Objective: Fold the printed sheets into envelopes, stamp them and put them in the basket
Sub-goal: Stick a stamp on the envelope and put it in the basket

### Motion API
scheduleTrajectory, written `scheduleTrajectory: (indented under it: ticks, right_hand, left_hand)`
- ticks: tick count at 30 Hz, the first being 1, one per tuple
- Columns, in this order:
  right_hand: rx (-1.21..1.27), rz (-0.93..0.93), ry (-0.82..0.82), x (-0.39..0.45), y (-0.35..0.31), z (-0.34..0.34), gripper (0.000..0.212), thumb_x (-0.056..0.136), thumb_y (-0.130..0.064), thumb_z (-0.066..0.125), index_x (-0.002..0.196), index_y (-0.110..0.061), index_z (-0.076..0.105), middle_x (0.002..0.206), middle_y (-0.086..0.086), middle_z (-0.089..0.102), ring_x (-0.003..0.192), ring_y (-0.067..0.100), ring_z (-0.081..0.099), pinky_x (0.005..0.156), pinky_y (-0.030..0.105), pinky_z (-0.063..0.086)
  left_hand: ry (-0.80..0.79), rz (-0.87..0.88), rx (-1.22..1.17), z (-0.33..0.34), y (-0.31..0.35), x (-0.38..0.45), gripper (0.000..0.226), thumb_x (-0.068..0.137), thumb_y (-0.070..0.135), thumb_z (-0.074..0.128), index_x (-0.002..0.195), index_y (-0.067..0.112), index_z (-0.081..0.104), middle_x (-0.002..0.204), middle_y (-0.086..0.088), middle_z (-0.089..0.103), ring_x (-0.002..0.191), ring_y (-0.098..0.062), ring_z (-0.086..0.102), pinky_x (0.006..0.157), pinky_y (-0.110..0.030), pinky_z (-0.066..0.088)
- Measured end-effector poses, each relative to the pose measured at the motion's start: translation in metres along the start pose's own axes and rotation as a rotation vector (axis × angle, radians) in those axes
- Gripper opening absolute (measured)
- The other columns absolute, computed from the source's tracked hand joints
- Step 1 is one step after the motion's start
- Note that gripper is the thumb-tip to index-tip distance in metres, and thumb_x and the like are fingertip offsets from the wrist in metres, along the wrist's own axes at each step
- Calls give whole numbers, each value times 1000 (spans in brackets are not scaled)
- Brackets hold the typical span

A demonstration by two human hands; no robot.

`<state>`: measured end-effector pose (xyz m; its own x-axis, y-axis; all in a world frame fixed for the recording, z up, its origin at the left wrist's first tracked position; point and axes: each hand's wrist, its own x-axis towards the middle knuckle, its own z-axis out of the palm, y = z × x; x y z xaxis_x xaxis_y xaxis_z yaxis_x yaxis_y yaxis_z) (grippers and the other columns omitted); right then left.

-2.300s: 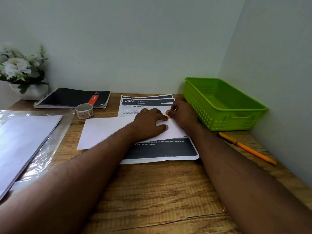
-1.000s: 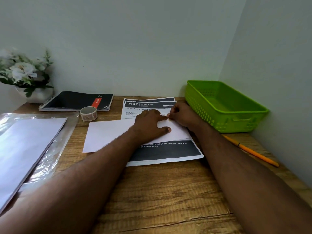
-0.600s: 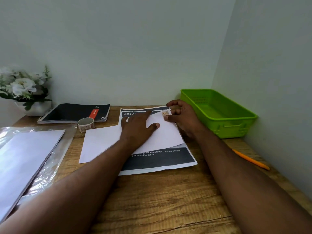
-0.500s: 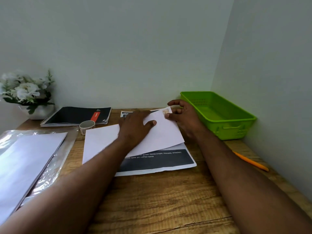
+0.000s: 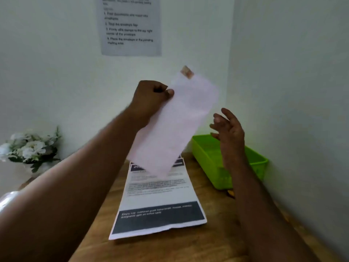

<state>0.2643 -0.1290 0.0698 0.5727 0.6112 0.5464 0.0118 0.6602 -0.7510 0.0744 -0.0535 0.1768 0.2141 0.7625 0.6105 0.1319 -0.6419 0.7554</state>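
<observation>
From the head camera, the left hand [image 5: 151, 99] is raised in front of the wall, thumb and curled fingers pinching the long left edge of a white envelope [image 5: 175, 121]. The envelope hangs in the air, tilted, its lower corner dipping over the sheets beneath, and a small brownish stamp [image 5: 187, 72] sits at its top corner. The picture is blurred with motion, so finer detail on the envelope cannot be read.

The right hand [image 5: 229, 131] is lifted just beside the envelope's right edge, fingers spread and loosely bent, touching nothing. It stands in front of the green basket [image 5: 207, 154], hiding part of the basket's middle; the basket rests in the corner against the right wall.

A stack of printed sheets [image 5: 160, 201] lies flat on the wooden table [image 5: 188, 244], its top partly covered by the raised envelope. A small bit of something orange [image 5: 230, 193] shows near the right forearm. White flowers [image 5: 31, 148] stand at the far left, and clear plastic [image 5: 7, 199] shows at the left edge. A notice [image 5: 130, 25] with numbered lines hangs on the back wall.
</observation>
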Motion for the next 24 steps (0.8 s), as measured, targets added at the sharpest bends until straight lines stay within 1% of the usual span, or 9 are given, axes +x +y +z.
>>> scheduleTrajectory:
  ticks: [3, 6, 8, 11, 15, 18, 20, 22, 24]
  right_hand:
    - [-39, 13, -16, 5, 1, -3, 58, 85, -14, 69, 134, -31, 45, 120, 0, 61, 86, 11, 64, 70, 22, 51]
    - [-281, -58, 98, 11, 4, -16, 62, 81, -10, 72, 134, -31, 47, 113, 0, 62, 80, 14, 61, 74, 18, 50]
    - [-460, -132, 163, 13, 9, -26, 62, 82, -7, 69, 137, -26, 47, 120, -1, 60, 99, 15, 60, 85, 19, 50]
    - [-698, -218, 194, 16, 20, -41, 61, 84, -4, 66, 140, -17, 46, 141, 4, 47, 129, 20, 45, 106, 24, 34]
    - [-1134, -128, 126, 24, 31, -61, 56, 89, -13, 61, 142, -22, 43, 149, 6, 37, 133, 27, 39, 106, 37, 35]
    - [-1234, -9, 30, 22, 36, -68, 55, 91, -19, 58, 143, -23, 41, 146, 4, 41, 129, 27, 42, 104, 38, 36]
    - [-1337, 34, 10, 21, 37, -68, 50, 91, -23, 55, 140, -24, 44, 141, 3, 46, 125, 27, 46, 100, 37, 37]
    - [-1470, 56, 22, 21, 35, -65, 40, 91, -24, 54, 131, -24, 52, 130, 4, 53, 117, 29, 50, 91, 36, 40]
    - [-1535, 78, 68, 19, 33, -64, 27, 87, -21, 53, 113, -21, 59, 118, 5, 59, 109, 30, 53, 83, 34, 40]
  left_hand:
    - [107, -66, -267, 43, 6, 23, 11, 86, 13, 69, 81, 4, 64, 78, -9, 53, 72, -17, 49, 65, -31, 45]
    - [214, -153, -484, 87, 4, 31, 16, 88, 12, 67, 74, 14, 62, 81, -5, 54, 77, -16, 48, 74, -34, 48]
    - [261, -216, -581, 111, 2, 31, 22, 91, 11, 64, 71, 20, 61, 79, 0, 56, 77, -16, 49, 75, -29, 47]
    - [288, -300, -686, 139, -11, 35, 20, 92, 9, 62, 75, 18, 62, 82, -2, 56, 75, -16, 47, 73, -28, 48]
    - [277, -436, -752, 165, -37, 41, 22, 91, 1, 59, 75, 15, 64, 75, 0, 57, 70, -17, 50, 71, -30, 49]
    - [214, -584, -733, 182, -64, 39, 23, 90, -3, 54, 72, 9, 62, 79, -6, 61, 72, -22, 54, 72, -37, 52]
    - [164, -700, -680, 192, -81, 36, 20, 91, -3, 48, 75, 8, 56, 90, -10, 57, 71, -23, 52, 72, -35, 51]
    - [157, -801, -630, 199, -88, 30, 21, 94, 1, 40, 80, 7, 54, 92, -9, 56, 74, -24, 52, 80, -32, 49]
    - [194, -883, -625, 209, -90, 23, 23, 93, -1, 38, 92, 4, 61, 92, -10, 62, 75, -25, 56, 80, -34, 49]
